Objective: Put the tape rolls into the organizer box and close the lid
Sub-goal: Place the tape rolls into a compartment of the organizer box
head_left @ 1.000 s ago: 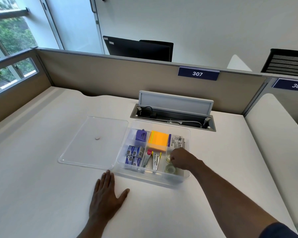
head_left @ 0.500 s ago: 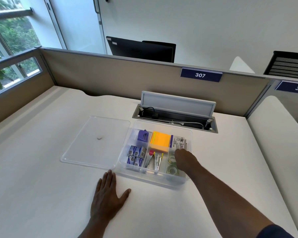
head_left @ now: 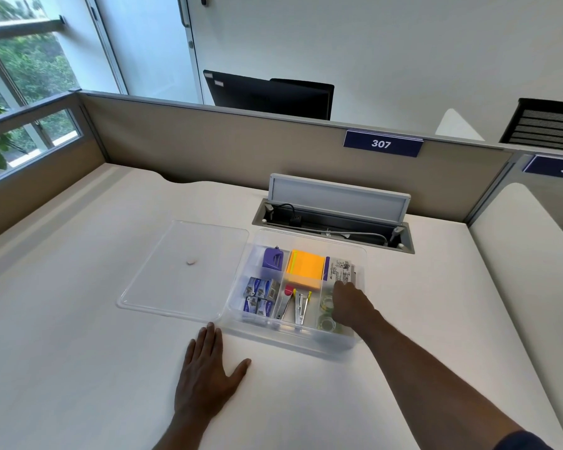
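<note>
The clear organizer box (head_left: 293, 341) stands open on the white desk. Its clear lid (head_left: 182, 271) lies flat on the desk to the left, touching the box. Two clear tape rolls (head_left: 326, 313) lie in the box's front right compartment. My right hand (head_left: 351, 308) reaches palm down into that compartment, right beside the rolls, with its fingertips near a printed packet (head_left: 340, 269). I see nothing held in it. My left hand (head_left: 208, 375) rests flat on the desk in front of the box's left corner, fingers spread.
Other compartments hold an orange sticky-note pad (head_left: 306, 269), a purple sharpener (head_left: 272, 258), small blue staple boxes (head_left: 260, 295) and two staplers (head_left: 293, 308). Behind the box is an open cable hatch (head_left: 335, 219). A beige partition (head_left: 241, 151) borders the desk.
My right hand has gone from a closed fist over the tape compartment to a flatter shape, shifted slightly toward the back of the box. The left hand has stayed flat on the desk.
</note>
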Demonstrator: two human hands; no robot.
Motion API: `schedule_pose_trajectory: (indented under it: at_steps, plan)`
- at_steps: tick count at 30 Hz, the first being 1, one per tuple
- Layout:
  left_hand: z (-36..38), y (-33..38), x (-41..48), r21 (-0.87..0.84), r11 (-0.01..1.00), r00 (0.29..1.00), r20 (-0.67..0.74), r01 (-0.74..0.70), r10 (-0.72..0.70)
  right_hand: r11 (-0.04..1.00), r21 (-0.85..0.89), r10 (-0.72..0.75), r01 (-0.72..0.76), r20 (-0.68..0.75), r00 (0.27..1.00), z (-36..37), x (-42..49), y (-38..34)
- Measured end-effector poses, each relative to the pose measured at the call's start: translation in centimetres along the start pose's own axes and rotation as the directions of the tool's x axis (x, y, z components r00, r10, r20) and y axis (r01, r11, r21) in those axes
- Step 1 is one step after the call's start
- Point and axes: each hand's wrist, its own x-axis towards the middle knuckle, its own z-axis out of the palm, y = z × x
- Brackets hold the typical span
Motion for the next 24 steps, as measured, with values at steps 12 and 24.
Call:
schedule_pose_trajectory:
  at_steps: [12, 24]
  plan:
    - [-0.2, 0.1, 0.0, -0.006, 1.000, 1.000, -0.015, -0.010, 0.010, 0.924, 0.341, 0.207, -0.173, -0.067, 0.976, 0.2, -0.2, -1.8]
    - [-0.1, 0.0, 0.0, -0.001, 1.000, 1.000, -0.009, -0.014, 0.014, 0.801, 0.549, 0.292, -0.241, -0.006, 0.956, -0.3, 0.4, -0.7]
